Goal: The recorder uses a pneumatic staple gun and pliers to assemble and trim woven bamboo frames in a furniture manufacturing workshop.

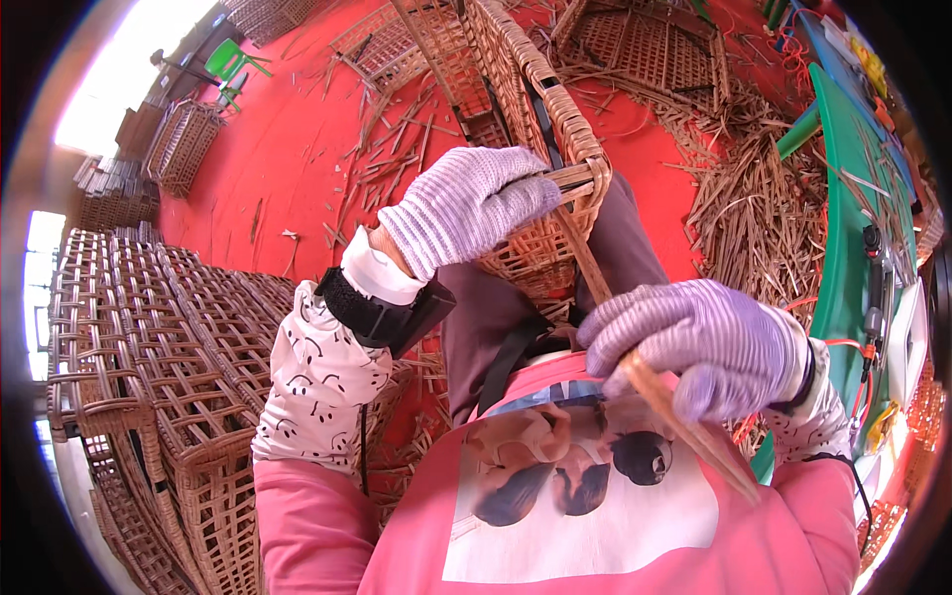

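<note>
A woven wicker piece (531,69) with a wrapped rim stands upright between my knees, its near corner toward me. My left hand (476,206), in a striped white-and-lilac glove, is closed at that corner, with its fingertips on the rim. From the corner a flat brown wicker strip (585,256) runs toward my body. My right hand (689,342), in a matching glove, is closed around this strip, and its loose end (699,436) hangs down over my pink top. The left palm and whatever lies under it are hidden.
At the left stand large woven wicker baskets (159,347). Loose strips (759,208) lie heaped on the red floor (238,193) at the right, beside a green table or chair edge (843,198). Farther off are more wicker pieces (650,55) and a green chair (233,64).
</note>
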A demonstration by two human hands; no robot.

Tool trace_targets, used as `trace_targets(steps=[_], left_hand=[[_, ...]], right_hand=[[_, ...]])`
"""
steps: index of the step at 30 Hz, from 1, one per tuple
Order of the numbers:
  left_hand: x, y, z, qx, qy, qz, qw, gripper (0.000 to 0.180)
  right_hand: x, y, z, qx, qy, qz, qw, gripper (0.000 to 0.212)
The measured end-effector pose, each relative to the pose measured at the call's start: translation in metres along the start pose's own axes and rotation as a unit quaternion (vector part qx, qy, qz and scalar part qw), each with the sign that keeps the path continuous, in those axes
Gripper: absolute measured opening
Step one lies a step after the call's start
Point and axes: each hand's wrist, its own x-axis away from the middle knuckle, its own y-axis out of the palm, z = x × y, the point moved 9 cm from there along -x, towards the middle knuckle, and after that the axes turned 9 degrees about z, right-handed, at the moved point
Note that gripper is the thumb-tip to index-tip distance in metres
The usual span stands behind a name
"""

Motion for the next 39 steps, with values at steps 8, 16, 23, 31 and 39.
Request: trace_targets(steps=[8,16,23,31,39], left_hand=[[0.001,0.006,-0.011,0.077,-0.123,-0.039,0.989,0.024],[0.019,-0.005,0.024,-0.158,0.295,0.085,0.939,0.025],[0.008,-0.007,0.019,-0.100,0.165,0.059,0.979,0.026],[0.011,-0.006,0.022,-0.095,0.199,0.073,0.973,0.024],[0.007,-0.009,0.020,-0.061,0.129,0.058,0.988,0.024]], right_hand=[[0.014,-0.051,-0.011,-0.366,-0.022,0.226,0.903,0.018],[0.044,-0.030,0.062,-0.156,0.359,0.288,0.874,0.016],[0.045,0.025,0.143,-0.314,0.416,0.303,0.798,0.017],[0.036,0.027,0.164,-0.338,0.395,0.308,0.797,0.016],[0.023,0.032,0.169,-0.426,0.333,0.278,0.794,0.021]])
